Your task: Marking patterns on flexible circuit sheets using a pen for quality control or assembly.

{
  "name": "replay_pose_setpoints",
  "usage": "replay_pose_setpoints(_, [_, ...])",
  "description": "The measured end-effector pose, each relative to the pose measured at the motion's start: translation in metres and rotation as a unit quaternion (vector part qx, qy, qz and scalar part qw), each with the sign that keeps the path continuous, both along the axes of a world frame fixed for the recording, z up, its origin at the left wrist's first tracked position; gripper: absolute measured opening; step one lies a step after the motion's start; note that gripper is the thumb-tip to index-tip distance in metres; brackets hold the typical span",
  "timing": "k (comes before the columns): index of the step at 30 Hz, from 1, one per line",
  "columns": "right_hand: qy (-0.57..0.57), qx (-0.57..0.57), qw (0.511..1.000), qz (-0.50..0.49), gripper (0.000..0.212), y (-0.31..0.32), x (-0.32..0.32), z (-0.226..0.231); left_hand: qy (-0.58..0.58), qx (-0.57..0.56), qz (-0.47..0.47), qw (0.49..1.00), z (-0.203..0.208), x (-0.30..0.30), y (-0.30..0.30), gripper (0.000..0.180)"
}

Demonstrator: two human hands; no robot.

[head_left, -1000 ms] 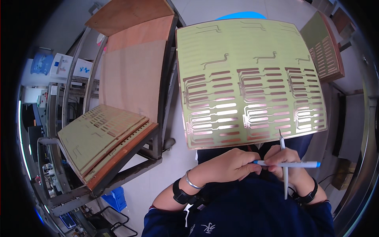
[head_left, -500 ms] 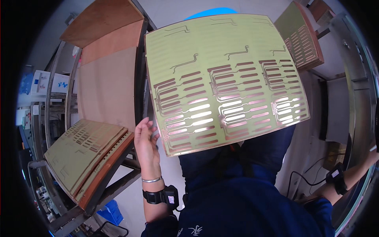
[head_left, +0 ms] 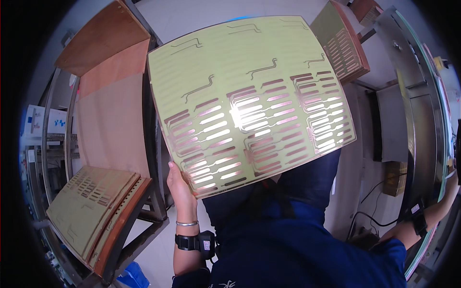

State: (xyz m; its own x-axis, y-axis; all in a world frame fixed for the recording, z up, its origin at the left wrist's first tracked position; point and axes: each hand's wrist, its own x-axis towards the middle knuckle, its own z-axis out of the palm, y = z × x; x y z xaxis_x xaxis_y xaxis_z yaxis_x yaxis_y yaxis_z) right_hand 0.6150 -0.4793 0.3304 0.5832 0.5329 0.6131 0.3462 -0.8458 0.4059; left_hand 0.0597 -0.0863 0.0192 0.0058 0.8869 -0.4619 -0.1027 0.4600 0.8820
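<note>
A large pale-green circuit board panel (head_left: 269,60) with copper tracks and pads lies tilted before me, above my legs. My left hand (head_left: 181,189) is closed at its lower left corner, the fingers partly hidden by the board and one fingertip showing beside the left edge. What else bears the panel is hidden beneath it. Far off to the right, my right arm stretches out to the picture's rim. My right hand (head_left: 451,178) is by the edge of the metal machine there; its fingers are too dark and cut off to make out.
At left stands a metal-framed rack with a brown backing board (head_left: 113,115) and a stack of similar panels (head_left: 91,206) at its foot. Another panel stack (head_left: 342,50) leans at upper right. A metal machine (head_left: 420,129) runs along the right. A blue bin (head_left: 133,276) and cables are low down.
My left hand, open beside the panel before, has closed on its lower left corner. The view has swung, so rack, panel and stacks appear further left. My right arm stays stretched out.
</note>
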Motion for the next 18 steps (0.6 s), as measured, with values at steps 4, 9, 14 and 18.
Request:
replay_pose_setpoints(4, [0.099, 0.044, 0.993, -0.044, 0.026, -0.036, 0.011, 0.0, -0.046, 0.038, 0.012, 0.998, -0.005, 0.006, -0.002, 0.048])
replay_pose_setpoints(9, [0.159, 0.123, 0.973, -0.114, 0.027, -0.077, 0.016, 0.02, -0.055, 0.062, 0.034, 0.996, -0.011, 0.011, -0.002, 0.048])
replay_pose_setpoints(14, [0.166, 0.193, 0.963, -0.086, 0.027, -0.118, 0.023, 0.034, -0.043, 0.076, 0.057, 0.995, -0.009, 0.012, -0.005, 0.047])
replay_pose_setpoints(18, [0.254, 0.177, 0.931, -0.196, 0.023, -0.113, -0.002, 0.039, -0.041, 0.084, 0.058, 0.994, -0.012, 0.009, -0.005, 0.047])
